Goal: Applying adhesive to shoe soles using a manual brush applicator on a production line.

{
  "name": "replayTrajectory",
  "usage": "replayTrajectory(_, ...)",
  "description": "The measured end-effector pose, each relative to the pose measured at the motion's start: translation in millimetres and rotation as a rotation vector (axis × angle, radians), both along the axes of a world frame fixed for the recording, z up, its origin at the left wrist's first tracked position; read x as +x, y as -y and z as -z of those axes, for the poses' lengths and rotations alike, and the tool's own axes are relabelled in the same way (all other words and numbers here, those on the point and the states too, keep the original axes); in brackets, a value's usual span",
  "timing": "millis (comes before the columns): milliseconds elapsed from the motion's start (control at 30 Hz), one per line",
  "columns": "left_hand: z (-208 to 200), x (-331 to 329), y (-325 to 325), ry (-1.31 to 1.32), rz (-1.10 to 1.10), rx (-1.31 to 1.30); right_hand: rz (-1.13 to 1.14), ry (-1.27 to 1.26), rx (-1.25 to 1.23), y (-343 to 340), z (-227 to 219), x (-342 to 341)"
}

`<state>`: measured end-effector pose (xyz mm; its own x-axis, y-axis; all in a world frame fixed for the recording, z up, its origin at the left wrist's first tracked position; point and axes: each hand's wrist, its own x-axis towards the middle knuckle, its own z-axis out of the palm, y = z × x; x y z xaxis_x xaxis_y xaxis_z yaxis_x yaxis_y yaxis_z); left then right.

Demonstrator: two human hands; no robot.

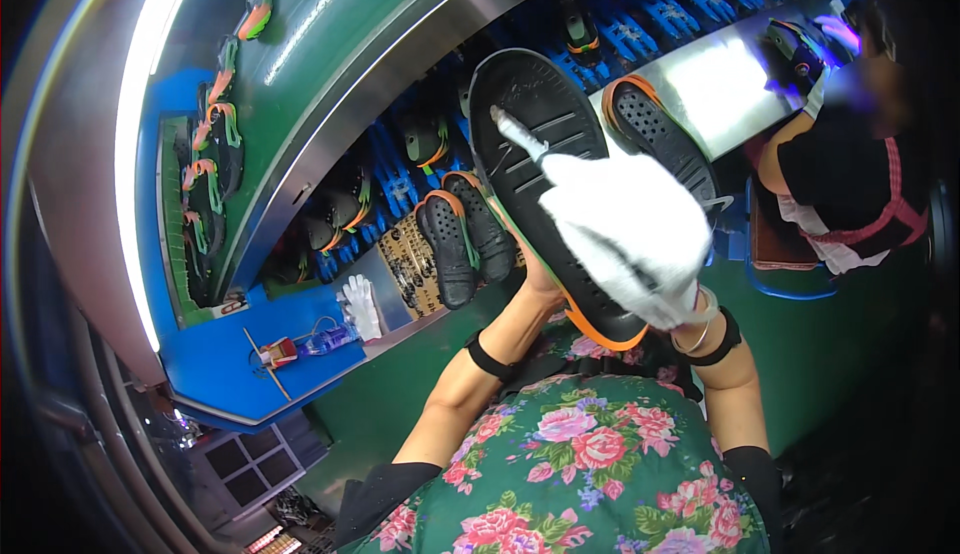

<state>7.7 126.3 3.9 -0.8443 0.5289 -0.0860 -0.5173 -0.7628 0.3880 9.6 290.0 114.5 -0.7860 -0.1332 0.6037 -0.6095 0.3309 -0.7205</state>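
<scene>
A black shoe (540,189) is held up in front of me, its grooved sole facing me and orange and green trim along its edge. My left hand (540,276) is bare and grips it at the left edge; the shoe hides most of those fingers. Over the sole lies my right hand (630,234) in a white glove, its fingers bunched. From it a slim whitish piece with a tan tip reaches across the sole; I cannot tell whether it is a finger or a tool. Behind the right hand stands another black shoe (655,134) with small holes and orange trim.
A pair of black shoes (447,242) rests by a brown printed box (412,266). On the blue table (210,364) are a white glove (359,306) and a purple bottle (330,339). Blue racks (625,39) carry shoes. A co-worker (840,169) sits at right.
</scene>
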Motion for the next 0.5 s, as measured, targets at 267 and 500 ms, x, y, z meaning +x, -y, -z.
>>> replayTrajectory(267, 6.7, 6.6, 5.6, 0.016, 0.004, -0.133, -0.171, 0.052, -0.118, 3.1, 3.6, 10.2)
replayTrajectory(500, 7.0, 3.3, 16.5, -0.022, -0.132, -0.367, -0.171, -0.103, -0.018, 7.6, 19.8, 6.4)
